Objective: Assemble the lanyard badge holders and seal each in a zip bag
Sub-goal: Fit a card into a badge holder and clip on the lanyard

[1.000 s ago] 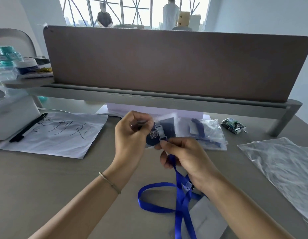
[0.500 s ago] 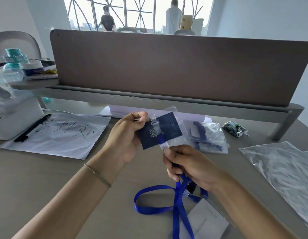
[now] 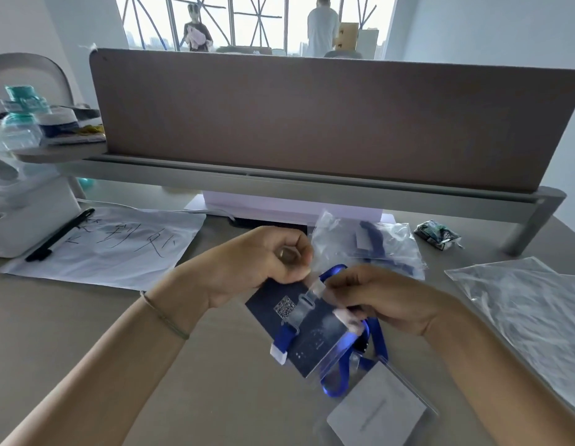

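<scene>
Head view: left hand [image 3: 260,265] pinches the dark badge holder's [image 3: 308,329] top edge. Right hand [image 3: 379,297] grips its clear clip strap [image 3: 307,299] and blue lanyard [image 3: 342,365].

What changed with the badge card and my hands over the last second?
The dark blue badge card came down from upright between the hands to hang tilted low over the grey desk. The left hand keeps pinching its top edge; the right hand still holds the clear strap clip. The blue ribbon lanyard stays trailing below.

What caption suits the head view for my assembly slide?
Left hand and right hand hold a dark badge holder with blue lanyard above the desk.
</scene>
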A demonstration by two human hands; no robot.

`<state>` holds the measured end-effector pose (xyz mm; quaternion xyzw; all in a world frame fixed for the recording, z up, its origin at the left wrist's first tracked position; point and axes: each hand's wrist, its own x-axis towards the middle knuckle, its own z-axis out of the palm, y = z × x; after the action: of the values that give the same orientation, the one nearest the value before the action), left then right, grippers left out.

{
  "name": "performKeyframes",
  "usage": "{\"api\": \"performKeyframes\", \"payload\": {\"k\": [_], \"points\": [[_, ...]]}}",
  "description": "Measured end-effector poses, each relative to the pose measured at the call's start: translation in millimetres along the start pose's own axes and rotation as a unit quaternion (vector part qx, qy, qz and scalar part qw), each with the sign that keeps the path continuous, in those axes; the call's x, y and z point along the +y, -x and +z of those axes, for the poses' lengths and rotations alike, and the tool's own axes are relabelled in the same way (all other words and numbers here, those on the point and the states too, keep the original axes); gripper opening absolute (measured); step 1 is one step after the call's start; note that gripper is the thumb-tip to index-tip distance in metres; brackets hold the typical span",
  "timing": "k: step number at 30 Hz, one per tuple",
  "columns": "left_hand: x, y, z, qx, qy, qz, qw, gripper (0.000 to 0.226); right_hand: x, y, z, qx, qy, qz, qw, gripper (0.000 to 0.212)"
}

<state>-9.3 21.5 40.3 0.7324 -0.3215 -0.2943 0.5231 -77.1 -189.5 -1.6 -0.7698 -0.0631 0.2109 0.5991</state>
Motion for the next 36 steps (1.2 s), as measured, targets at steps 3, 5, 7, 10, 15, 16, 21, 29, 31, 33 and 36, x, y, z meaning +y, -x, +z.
{"api": "performKeyframes", "payload": {"k": [3, 5, 7, 10, 15, 16, 21, 29, 31, 33, 36], "points": [[4.8, 2.1, 6.6, 0.012, -0.138, 0.021, 0.99, 0.022, -5.5, -0.3, 0.3, 0.052, -0.005, 0.014, 0.999, 0.025], [7.4, 3.7, 11.5, 0.012, -0.191, 0.022, 0.981, 0.018, -6.8, -0.6, 0.1, 0.098, -0.021, 0.015, 0.995, 0.03], [8.1, 4.3, 16.1, 0.042, -0.243, 0.026, 0.969, 0.02, -9.8, -0.4, 1.0, 0.136, -0.043, 0.006, 0.99, 0.032], [6.8, 3.6, 21.3, 0.135, -0.344, 0.06, 0.927, 0.025, -18.3, 1.5, 3.6, 0.159, -0.095, -0.007, 0.983, 0.033], [0.9, -3.1, 21.5, 0.286, -0.377, 0.122, 0.872, 0.021, -33.3, 8.2, 14.7, 0.135, -0.139, -0.049, 0.98, 0.033], [-0.2, -5.0, 21.5, 0.307, -0.375, 0.14, 0.863, 0.018, -34.8, 8.5, 18.0, 0.132, -0.141, -0.053, 0.98, 0.032], [-13.7, -15.2, 19.3, 0.379, -0.31, 0.174, 0.855, 0.015, -34.6, 4.3, 36.8, 0.124, -0.128, -0.086, 0.98, 0.031], [-19.6, -21.9, 1.2, 0.489, 0.056, 0.149, 0.858, 0.01, -23.4, -5.3, 57.6, 0.06, -0.113, -0.078, 0.989, 0.037], [-18.1, -20.4, -3.9, 0.458, 0.197, 0.147, 0.854, 0.015, -19.1, -7.7, 57.5, 0.05, -0.109, -0.073, 0.99, 0.038], [-13.5, -18.3, -6.4, 0.415, 0.31, 0.137, 0.845, 0.02, -14.1, -10.2, 53.9, 0.042, -0.098, -0.069, 0.992, 0.039], [-9.1, -18.6, -10.4, 0.356, 0.411, 0.113, 0.832, 0.026, -5.5, -13.9, 44.4, 0.018, -0.095, -0.071, 0.993, 0.041]]}}
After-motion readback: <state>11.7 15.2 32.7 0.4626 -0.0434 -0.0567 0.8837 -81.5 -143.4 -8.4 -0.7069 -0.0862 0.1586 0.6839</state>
